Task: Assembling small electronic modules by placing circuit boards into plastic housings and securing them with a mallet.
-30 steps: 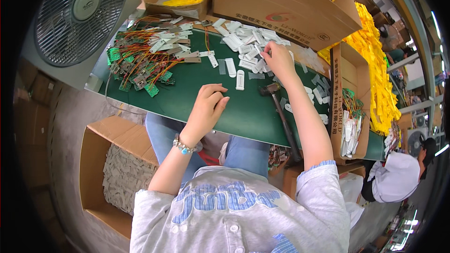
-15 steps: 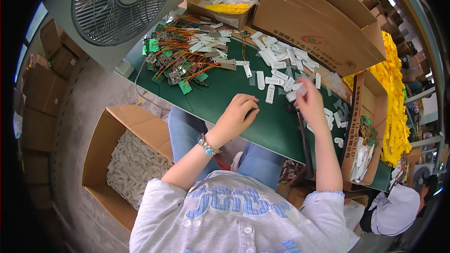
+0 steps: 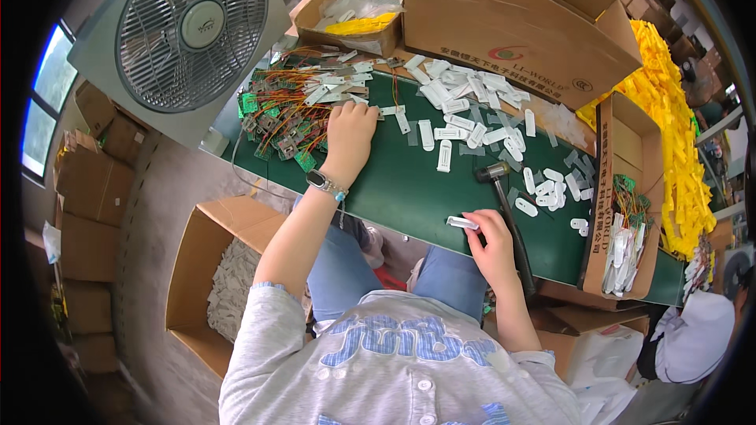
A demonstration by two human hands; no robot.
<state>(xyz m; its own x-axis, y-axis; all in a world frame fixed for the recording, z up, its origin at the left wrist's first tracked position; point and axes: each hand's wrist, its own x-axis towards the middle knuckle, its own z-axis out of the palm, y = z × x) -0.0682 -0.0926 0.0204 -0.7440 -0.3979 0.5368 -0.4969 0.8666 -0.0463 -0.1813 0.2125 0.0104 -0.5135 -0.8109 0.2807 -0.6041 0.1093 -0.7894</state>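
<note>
Covering most of the work area is a dark green surface [image 3: 409, 189], strewn along its far side with loose white plastic casings [image 3: 465, 114] and, toward the left, a heap of small green circuit boards with orange wires [image 3: 287, 122]. At that heap's edge rests the left hand [image 3: 349, 132], palm down, fingers curled together over the parts; what they grip cannot be told. Near the front edge, the right hand [image 3: 490, 238] pinches one white casing [image 3: 462, 223] between its fingers. A hammer [image 3: 508, 208] lies just beside that hand. Open cardboard boxes [image 3: 512, 24] ring the surface, one on the floor [image 3: 213, 283] holding white pieces. A box fan [image 3: 185, 31] stands at left, stacked cartons behind it, and yellow parts [image 3: 677, 134] pile at right.
</note>
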